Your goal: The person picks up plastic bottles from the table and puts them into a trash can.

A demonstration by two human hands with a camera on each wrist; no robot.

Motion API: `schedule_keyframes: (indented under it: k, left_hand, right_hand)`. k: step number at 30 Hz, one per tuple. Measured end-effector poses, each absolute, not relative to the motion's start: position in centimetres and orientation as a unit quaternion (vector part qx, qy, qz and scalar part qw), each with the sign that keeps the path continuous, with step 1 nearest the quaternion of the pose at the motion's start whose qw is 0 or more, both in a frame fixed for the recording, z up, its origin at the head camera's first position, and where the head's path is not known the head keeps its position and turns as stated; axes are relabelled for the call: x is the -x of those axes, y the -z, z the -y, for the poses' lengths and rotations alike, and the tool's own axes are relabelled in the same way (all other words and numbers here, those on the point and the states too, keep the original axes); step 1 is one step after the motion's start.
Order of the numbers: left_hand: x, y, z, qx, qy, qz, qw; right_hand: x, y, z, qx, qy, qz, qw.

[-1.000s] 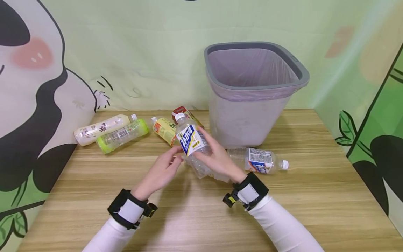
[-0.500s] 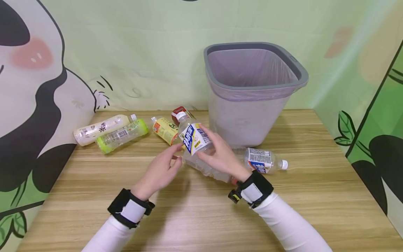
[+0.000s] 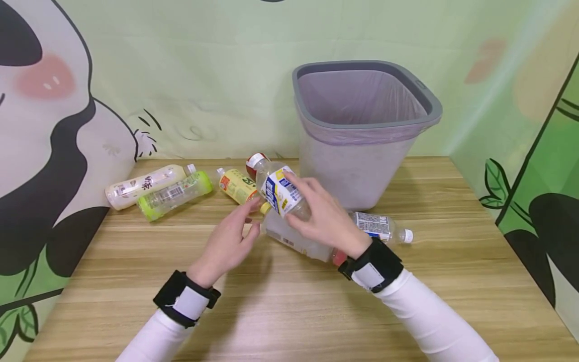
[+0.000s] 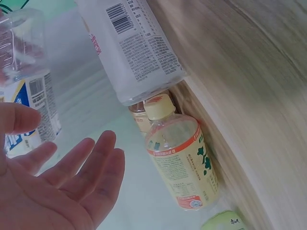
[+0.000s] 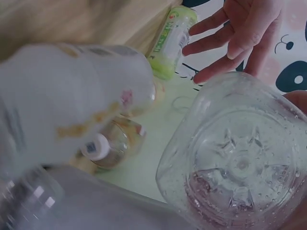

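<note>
My right hand (image 3: 325, 216) grips a clear plastic bottle (image 3: 282, 191) with a white cap and a blue, white and yellow label, tilted with its cap toward the back left. The right wrist view shows its clear base (image 5: 242, 163) up close. My left hand (image 3: 228, 246) is held just left of the bottle, fingers loosely extended with nothing in them; its palm and spread fingers show in the left wrist view. Beneath the held bottle lies a whitish bottle (image 3: 294, 241) with a red cap. A yellow-labelled bottle (image 3: 237, 186) lies beyond my left fingertips.
A grey bin (image 3: 348, 171) with a liner stands at the back right. In front of it lies another clear bottle (image 3: 373, 225), partly behind my right hand. At the left are a cream bottle (image 3: 145, 186) and a green-ended bottle (image 3: 176, 195). A red-ended item (image 3: 251, 168) lies behind the held bottle.
My right hand has shifted slightly right and turned the held bottle, so its label slants more. The whitish bottle and its red cap show more. My left hand has barely moved.
</note>
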State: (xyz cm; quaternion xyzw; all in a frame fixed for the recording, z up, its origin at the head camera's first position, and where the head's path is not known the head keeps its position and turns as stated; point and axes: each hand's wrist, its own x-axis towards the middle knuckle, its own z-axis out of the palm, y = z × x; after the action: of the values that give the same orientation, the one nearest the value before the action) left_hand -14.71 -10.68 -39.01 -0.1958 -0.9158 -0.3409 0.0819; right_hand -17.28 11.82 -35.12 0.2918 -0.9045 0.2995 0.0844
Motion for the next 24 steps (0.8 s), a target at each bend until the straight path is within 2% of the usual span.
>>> schedule_keyframes:
  k: [13, 24]
  left_hand:
    - [14.9, 38.8, 10.3, 0.195, 0.338, 0.912, 0.130]
    - [14.9, 38.4, 10.0, 0.195, 0.333, 0.912, 0.136]
  right_hand:
    - [16.8, 31.2, -12.0, -0.346, -0.231, 0.890, 0.185]
    - [17.0, 27.0, -12.4, -0.365, -0.252, 0.859, 0.257]
